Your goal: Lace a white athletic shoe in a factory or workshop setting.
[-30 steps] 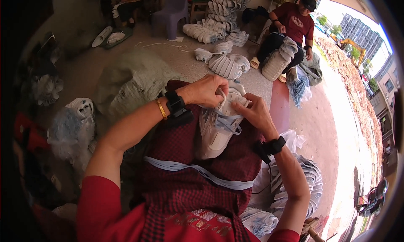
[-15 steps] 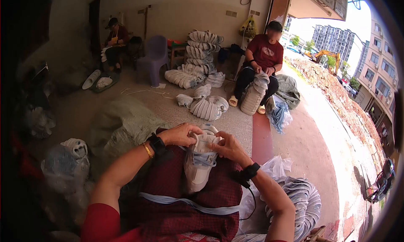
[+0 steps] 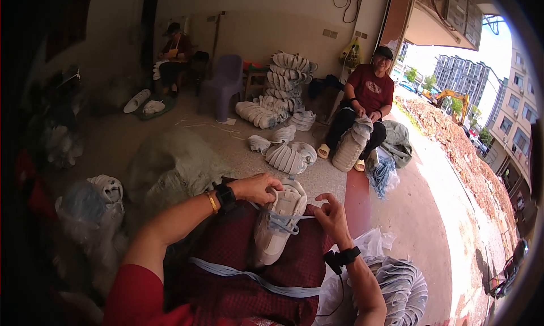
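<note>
While the left hand (image 3: 256, 189) keeps a closed pinch on the collar (image 3: 275, 199) of the shoe (image 3: 270, 245) on the lap (image 3: 306, 253), the half-curled right hand (image 3: 334, 218) has moved off it, apparently pinching a lace (image 3: 301, 217) now drawn sideways, taking up slack.

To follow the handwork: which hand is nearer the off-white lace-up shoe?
Left hand: touching the shoe on its left side; the right hand is off its right side, holding a pale-blue lace.

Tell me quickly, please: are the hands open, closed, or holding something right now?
Left hand: closed, holding the pale shoe by its collar.
Right hand: thumb and finger closed, pinching the light-blue lace beside the shoe.
</note>
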`<state>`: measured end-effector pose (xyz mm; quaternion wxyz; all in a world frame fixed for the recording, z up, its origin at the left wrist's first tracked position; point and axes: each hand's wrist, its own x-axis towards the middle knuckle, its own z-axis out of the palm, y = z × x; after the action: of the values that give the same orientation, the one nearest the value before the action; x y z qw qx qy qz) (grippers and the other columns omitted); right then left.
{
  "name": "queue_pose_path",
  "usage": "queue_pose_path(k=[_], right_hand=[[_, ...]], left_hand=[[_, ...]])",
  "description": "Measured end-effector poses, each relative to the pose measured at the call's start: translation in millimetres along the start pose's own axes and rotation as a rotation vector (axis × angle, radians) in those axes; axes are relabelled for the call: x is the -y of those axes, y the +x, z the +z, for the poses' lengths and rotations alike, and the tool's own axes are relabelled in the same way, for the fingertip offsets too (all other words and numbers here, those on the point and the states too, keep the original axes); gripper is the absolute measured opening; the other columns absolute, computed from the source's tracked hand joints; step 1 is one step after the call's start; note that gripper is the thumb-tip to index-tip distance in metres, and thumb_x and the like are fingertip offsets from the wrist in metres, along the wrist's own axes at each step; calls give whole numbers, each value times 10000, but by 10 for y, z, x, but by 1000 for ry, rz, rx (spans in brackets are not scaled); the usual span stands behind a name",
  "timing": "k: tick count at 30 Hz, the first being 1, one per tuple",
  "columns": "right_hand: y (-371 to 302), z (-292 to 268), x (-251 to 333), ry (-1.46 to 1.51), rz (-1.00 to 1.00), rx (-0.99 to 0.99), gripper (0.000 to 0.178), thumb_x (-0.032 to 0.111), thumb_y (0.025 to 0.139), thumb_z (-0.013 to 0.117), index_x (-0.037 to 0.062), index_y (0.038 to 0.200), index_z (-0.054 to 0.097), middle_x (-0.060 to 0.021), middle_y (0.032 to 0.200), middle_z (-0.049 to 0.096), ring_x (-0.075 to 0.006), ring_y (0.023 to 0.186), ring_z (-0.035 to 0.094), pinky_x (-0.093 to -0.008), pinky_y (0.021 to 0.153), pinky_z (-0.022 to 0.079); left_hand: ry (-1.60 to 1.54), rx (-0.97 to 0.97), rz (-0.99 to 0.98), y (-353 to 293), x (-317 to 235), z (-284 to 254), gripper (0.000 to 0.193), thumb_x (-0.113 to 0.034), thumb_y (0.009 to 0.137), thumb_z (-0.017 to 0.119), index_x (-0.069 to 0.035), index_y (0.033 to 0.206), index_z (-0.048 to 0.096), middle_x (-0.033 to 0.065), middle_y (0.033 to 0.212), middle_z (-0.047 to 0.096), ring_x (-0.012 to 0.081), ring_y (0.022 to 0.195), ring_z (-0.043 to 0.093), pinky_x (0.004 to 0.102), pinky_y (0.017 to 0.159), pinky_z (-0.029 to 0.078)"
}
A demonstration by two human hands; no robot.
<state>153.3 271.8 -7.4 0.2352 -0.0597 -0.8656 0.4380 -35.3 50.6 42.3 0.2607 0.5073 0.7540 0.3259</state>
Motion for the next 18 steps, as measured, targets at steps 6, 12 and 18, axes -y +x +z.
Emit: queue_pose_path(k=[6, 12, 18], right_hand=[[-96, 105, 89, 20, -28, 145, 441, 393, 982, 586, 33, 1238, 580, -140, 785, 717, -132, 723, 638, -286, 642, 463], [101, 179, 272, -35, -70, 213, 477, 429, 1001, 548, 21, 1244, 590, -153, 710, 670, -192, 657, 629, -363, 645, 483], [324, 90, 218, 29, -73, 229, 470, 433, 999, 566, 13, 1210, 586, -136, 722, 669, -129, 669, 582, -350, 626, 465]], left_hand=[[24, -466, 233, -404, 109, 274, 255, -152, 878, 666, -10, 1089, 645, 112, 900, 667, 201, 819, 664, 332, 718, 558], [331, -242, 7, -568, 38, 340, 515, -500, 940, 582, -25, 773, 693, 238, 808, 649, 403, 884, 634, 499, 782, 463], [148, -281, 317, -365, 112, 250, 254, -218, 876, 674, 26, 809, 654, 149, 796, 645, 301, 741, 623, 392, 699, 471]])
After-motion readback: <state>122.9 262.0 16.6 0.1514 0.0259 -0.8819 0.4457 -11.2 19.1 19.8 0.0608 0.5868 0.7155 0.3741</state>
